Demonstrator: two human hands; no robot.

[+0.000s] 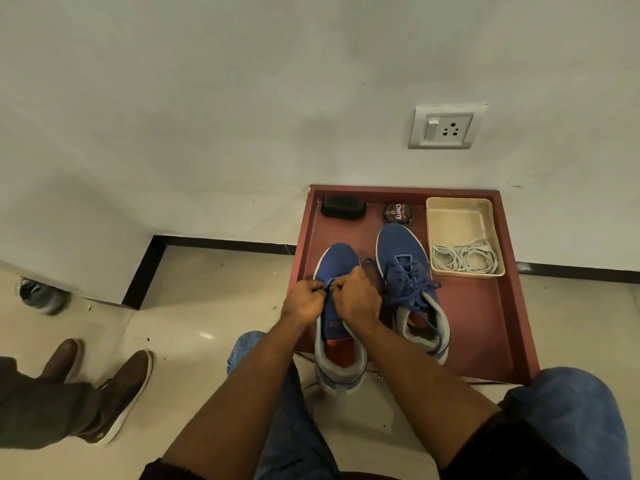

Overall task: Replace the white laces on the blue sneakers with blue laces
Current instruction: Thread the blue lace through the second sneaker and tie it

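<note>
Two blue sneakers stand toe-away on a maroon tray (491, 313). The left sneaker (337, 261) overhangs the tray's near edge. My left hand (304, 299) and my right hand (356, 299) meet over its eyelets, and both pinch a blue lace (329, 284) there. The right sneaker (401, 251) carries a blue lace (412, 289) threaded through it, its ends lying loose over the opening. White laces (464, 259) lie coiled in a cream plastic tub (459, 209) at the tray's back right.
A black brush (343, 206) and a round polish tin (397, 212) sit at the back of the tray against the wall. Another person's brown shoes (114, 386) stand on the tiled floor at the left. My jeans-clad knees flank the tray.
</note>
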